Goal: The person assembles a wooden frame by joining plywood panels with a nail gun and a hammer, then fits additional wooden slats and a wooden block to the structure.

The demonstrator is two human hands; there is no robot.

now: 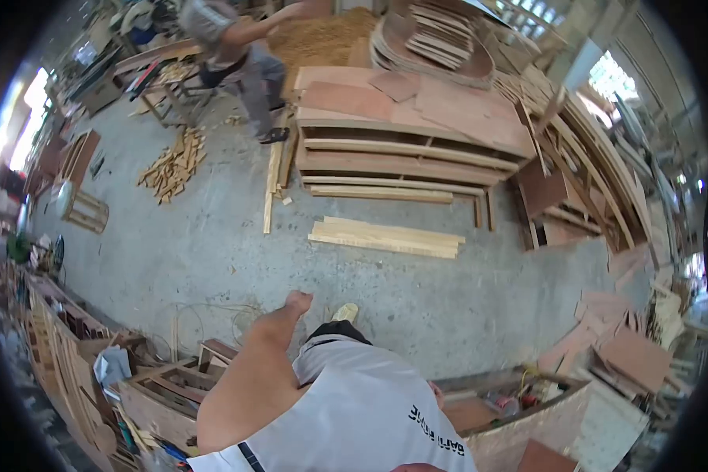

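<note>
My left hand [299,300] hangs low in front of me at the end of my bent arm, over the grey concrete floor [236,267]. Its fingers are small and blurred, and no object shows in it. Only a sliver of my right hand [436,392] peeks out beside my white shirt; the rest is hidden by my body. Ahead of me a row of pale wooden strips [385,237] lies flat on the floor, the nearest thing to my left hand. One yellowish shoe [344,313] of mine shows below my waist.
A long wooden cabinet frame [409,149] with loose panels on top stands beyond the strips. At upper left, another person [244,63] is beside a work table [169,79]. Wood offcuts [173,165] and a stool [82,208] occupy the left; brown boards [629,346] lie right.
</note>
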